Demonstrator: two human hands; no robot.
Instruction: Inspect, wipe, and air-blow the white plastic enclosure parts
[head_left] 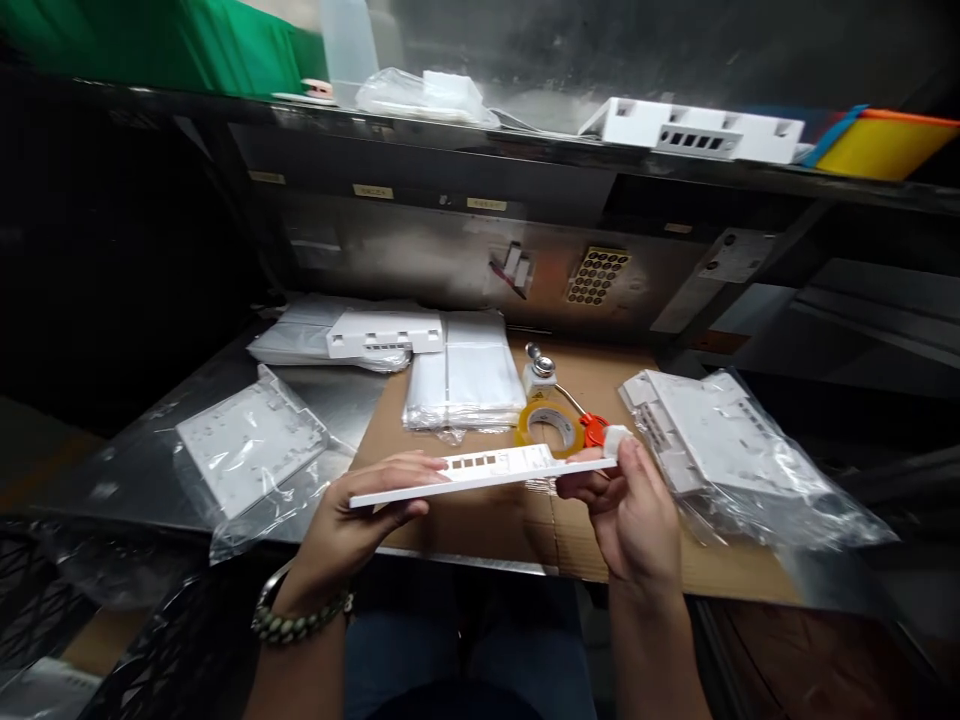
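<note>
A white plastic housing panel (480, 478), seen nearly edge-on with a row of square cut-outs, is held above the bench. My left hand (375, 500) grips its left end, fingers on top and thumb below. At the panel's right end, my right hand (630, 510) pinches a small white wad (616, 440), perhaps cloth, against the edge; some fingers are under the panel. Just behind it lie a roll of yellowish tape (529, 425), a red-orange tool (594, 430) and a white bottle with a metal top (540, 375).
Bagged white housings lie at left (251, 440) and right (735, 430). Stacked clear bags (465, 375) sit at the back, near another housing (386, 333). Cardboard (480, 540) covers part of the metal bench. An overhead shelf (555, 148) carries a housing (697, 130) and a yellow bin (885, 145).
</note>
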